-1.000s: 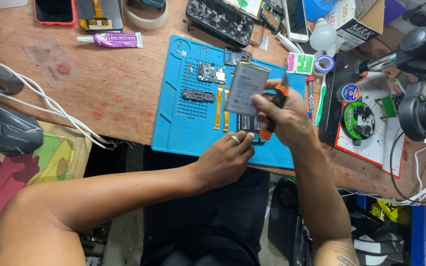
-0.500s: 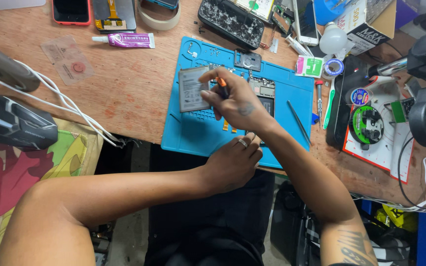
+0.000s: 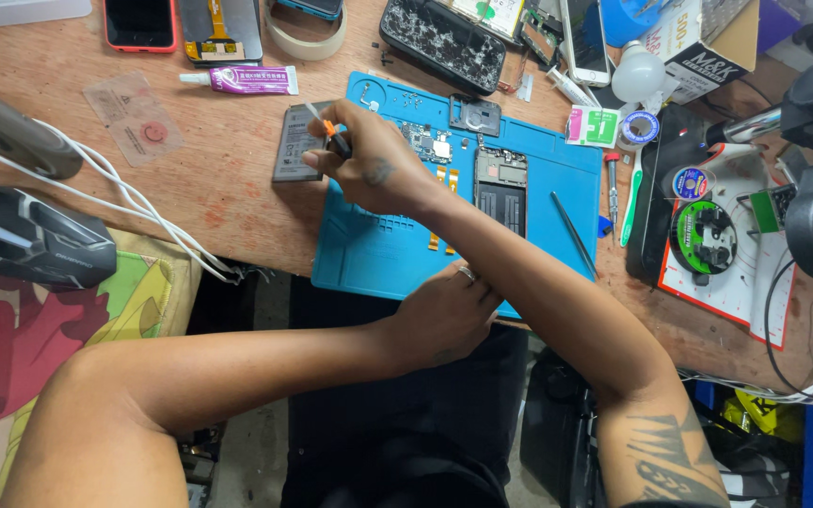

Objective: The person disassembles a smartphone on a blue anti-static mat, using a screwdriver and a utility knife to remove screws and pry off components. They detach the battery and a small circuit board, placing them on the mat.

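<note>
Beside the blue mat's (image 3: 557,188) left edge, right hand (image 3: 369,169) pinches the light, puncture-prone phone battery (image 3: 292,141) edgewise with a screwdriver (image 3: 329,127); left hand (image 3: 449,315) rests loosely curled, holding nothing.

The right hand (image 3: 369,169), which earlier holds the flat grey rectangular phone battery (image 3: 295,141) up over the blue silicone work mat (image 3: 378,254), now sits further left, laying it on the wooden desk (image 3: 218,188) beside the mat's left edge.
</note>
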